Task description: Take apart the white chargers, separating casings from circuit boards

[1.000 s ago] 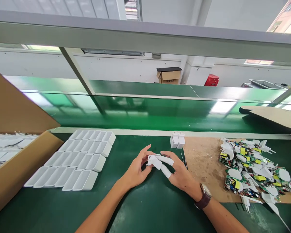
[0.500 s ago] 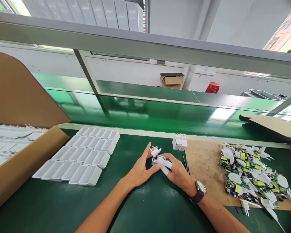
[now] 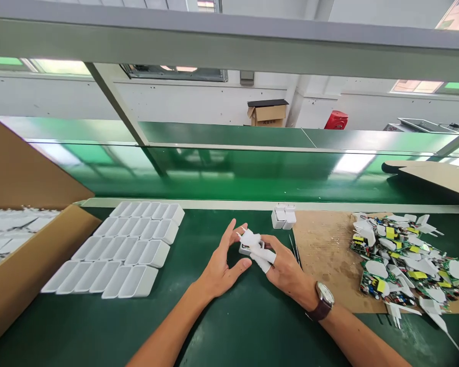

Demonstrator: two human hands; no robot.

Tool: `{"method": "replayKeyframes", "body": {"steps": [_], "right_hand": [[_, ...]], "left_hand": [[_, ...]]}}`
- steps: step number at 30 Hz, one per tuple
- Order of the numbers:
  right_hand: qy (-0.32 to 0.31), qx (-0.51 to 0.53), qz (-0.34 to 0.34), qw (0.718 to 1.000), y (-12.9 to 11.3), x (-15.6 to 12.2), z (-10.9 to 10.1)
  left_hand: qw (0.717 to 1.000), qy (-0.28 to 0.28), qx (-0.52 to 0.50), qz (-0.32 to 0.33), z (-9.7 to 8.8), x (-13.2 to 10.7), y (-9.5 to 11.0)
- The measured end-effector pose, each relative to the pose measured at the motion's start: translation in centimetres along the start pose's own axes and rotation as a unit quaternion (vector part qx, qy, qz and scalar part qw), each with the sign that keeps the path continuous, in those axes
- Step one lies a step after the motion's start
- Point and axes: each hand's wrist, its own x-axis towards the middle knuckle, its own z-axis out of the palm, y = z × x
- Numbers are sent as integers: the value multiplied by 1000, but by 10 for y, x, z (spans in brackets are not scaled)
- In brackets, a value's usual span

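Note:
Above the green tabletop, my right hand (image 3: 285, 265) grips a small white power adapter (image 3: 248, 247), a box-like case with a two-pin plug part over its opening. White finger covers sit on some of this hand's fingers, and a watch (image 3: 323, 298) is on the wrist. My left hand (image 3: 224, 260) is just left of the adapter, its thumb and fingers spread around that side. Whether its fingertips touch the adapter is hard to make out. Farther back stand a couple of white adapters (image 3: 283, 217) side by side.
Rows of open white cases (image 3: 132, 278) lie at left, beside a cardboard box (image 3: 76, 224) of white parts. On the right, circuit boards with white plug pieces (image 3: 409, 260) are heaped on a brown board (image 3: 317, 255). Tweezers (image 3: 295, 250) lie near its left edge. A shelf beam (image 3: 229, 46) crosses overhead.
The plug part has come down over the case's opening, hiding the red wire seen before. The left hand's fingers have spread a little from the adapter. The camera view has tilted down.

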Motion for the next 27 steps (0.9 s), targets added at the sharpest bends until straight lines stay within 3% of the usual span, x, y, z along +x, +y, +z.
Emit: {"method": "replayKeyframes", "body": {"steps": [3, 7, 11, 15, 18, 21, 27], "right_hand": [[-45, -2, -3, 999, -2, 1, -3], [-58, -10, 24, 998, -8, 4, -5], [-59, -19, 24, 998, -10, 5, -4], [-38, 29, 67, 997, -5, 2, 0], [-60, 10, 83, 995, -5, 2, 0], [-89, -19, 69, 993, -6, 3, -1], [-35, 57, 114, 991, -5, -1, -1]], "left_hand": [[996, 41, 73, 42, 2, 2, 4], [987, 82, 133, 34, 4, 6, 10], [991, 75, 112, -23, 2, 8, 12], [993, 55, 61, -85, 0, 9, 14], [992, 50, 34, -113, -1, 10, 15], [990, 51, 17, -133, -2, 11, 16], [990, 59, 3, -127, -2, 12, 16]]}}
